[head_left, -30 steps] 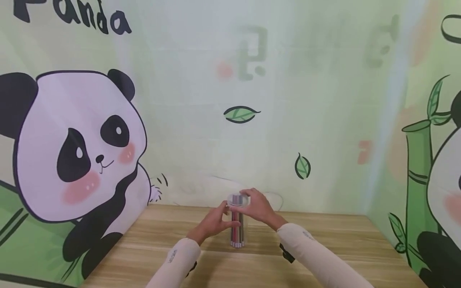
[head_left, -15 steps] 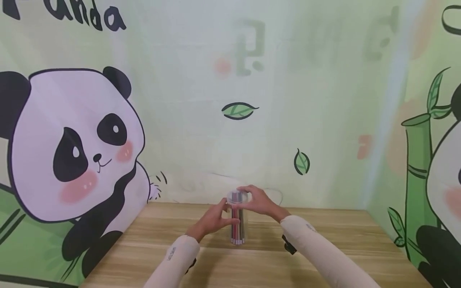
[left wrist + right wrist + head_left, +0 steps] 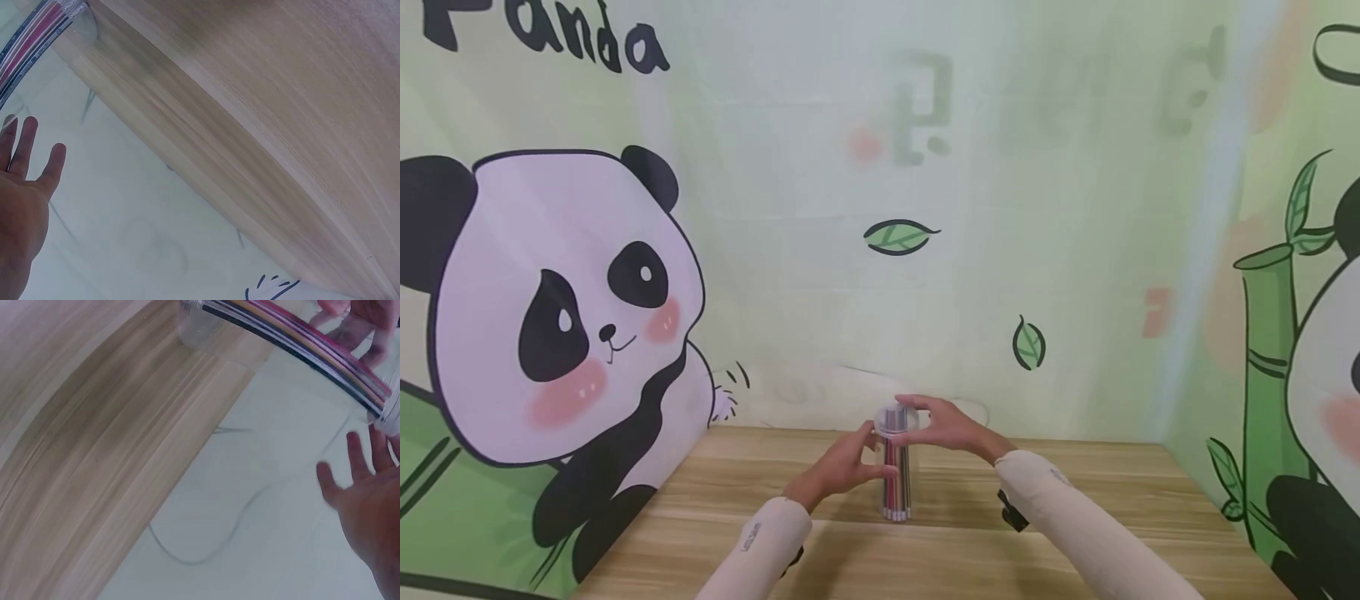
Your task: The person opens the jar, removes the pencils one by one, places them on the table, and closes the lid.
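Note:
A tall clear plastic jar (image 3: 897,492) of pencils stands upright at the middle of the wooden table in the head view. My left hand (image 3: 838,463) holds it from the left, thumb across its front and fingers near the neck. The round clear lid (image 3: 891,419) at the top is pinched between the thumb and fingers of my right hand (image 3: 950,426). Red, dark and orange pencils (image 3: 294,340) show through the wall in the right wrist view. In the left wrist view, the spread fingers of my left hand (image 3: 22,212) lie beside the jar.
The wooden table (image 3: 1075,508) ends at a pale green backdrop (image 3: 1075,208) close behind the jar. Pandas, leaves and bamboo are printed on it. A dark wrist strap piece (image 3: 1012,510) hangs under the right sleeve.
My right wrist has shifted slightly to the right, its fingers staying at the lid. The left hand keeps its hold, and the jar stands in about the same place.

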`<state>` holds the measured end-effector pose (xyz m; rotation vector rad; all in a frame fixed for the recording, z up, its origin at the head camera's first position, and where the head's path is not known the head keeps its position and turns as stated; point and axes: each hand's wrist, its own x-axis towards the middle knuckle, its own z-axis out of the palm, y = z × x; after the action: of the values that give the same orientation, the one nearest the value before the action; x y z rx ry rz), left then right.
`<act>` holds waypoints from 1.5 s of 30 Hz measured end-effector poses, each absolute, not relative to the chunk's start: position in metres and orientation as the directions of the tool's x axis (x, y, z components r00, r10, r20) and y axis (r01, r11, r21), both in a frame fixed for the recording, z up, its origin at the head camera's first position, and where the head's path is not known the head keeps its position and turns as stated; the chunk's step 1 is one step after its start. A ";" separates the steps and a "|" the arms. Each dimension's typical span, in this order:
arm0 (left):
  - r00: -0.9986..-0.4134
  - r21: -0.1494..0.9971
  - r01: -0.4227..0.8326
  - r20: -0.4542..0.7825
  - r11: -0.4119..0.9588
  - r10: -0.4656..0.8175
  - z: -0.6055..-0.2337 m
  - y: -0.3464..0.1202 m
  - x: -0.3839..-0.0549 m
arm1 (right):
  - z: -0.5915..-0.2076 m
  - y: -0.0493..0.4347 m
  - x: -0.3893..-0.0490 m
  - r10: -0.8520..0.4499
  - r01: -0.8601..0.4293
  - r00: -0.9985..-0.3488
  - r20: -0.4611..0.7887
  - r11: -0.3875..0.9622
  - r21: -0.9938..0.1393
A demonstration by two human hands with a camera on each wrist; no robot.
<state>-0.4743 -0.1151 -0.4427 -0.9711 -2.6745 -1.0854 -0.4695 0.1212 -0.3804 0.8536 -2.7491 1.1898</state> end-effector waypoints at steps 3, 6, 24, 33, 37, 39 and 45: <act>-0.793 0.599 0.593 0.316 0.539 0.521 -0.443 -0.116 -0.475 | -0.382 0.116 -0.466 -0.414 -0.488 -0.868 0.276 0.602 -0.632; -0.793 0.599 0.594 0.324 0.536 0.517 -0.444 -0.117 -0.475 | -0.386 0.109 -0.462 -0.336 -0.481 -0.876 0.345 0.637 -0.602; -0.800 0.599 0.596 0.385 0.535 0.460 -0.444 -0.108 -0.472 | -0.393 0.104 -0.460 -0.286 -0.527 -0.845 0.451 0.583 -0.618; -0.786 0.577 0.614 0.380 0.538 0.489 -0.441 -0.106 -0.470 | -0.390 0.118 -0.467 -0.431 -0.535 -0.841 0.327 0.569 -0.624; -0.794 0.576 0.603 0.368 0.552 0.483 -0.440 -0.106 -0.469 | -0.392 0.117 -0.468 -0.427 -0.528 -0.845 0.322 0.569 -0.631; -0.797 0.573 0.600 0.366 0.559 0.480 -0.440 -0.107 -0.469 | -0.395 0.114 -0.467 -0.383 -0.516 -0.856 0.347 0.581 -0.630; -0.809 0.578 0.583 0.350 0.571 0.472 -0.440 -0.106 -0.468 | -0.402 0.100 -0.456 -0.144 -0.420 -0.874 0.464 0.704 -0.573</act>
<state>-0.4679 -0.1061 -0.4401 -0.8946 -2.6430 -1.0600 -0.4562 0.1003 -0.4016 0.4384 -2.5265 0.9845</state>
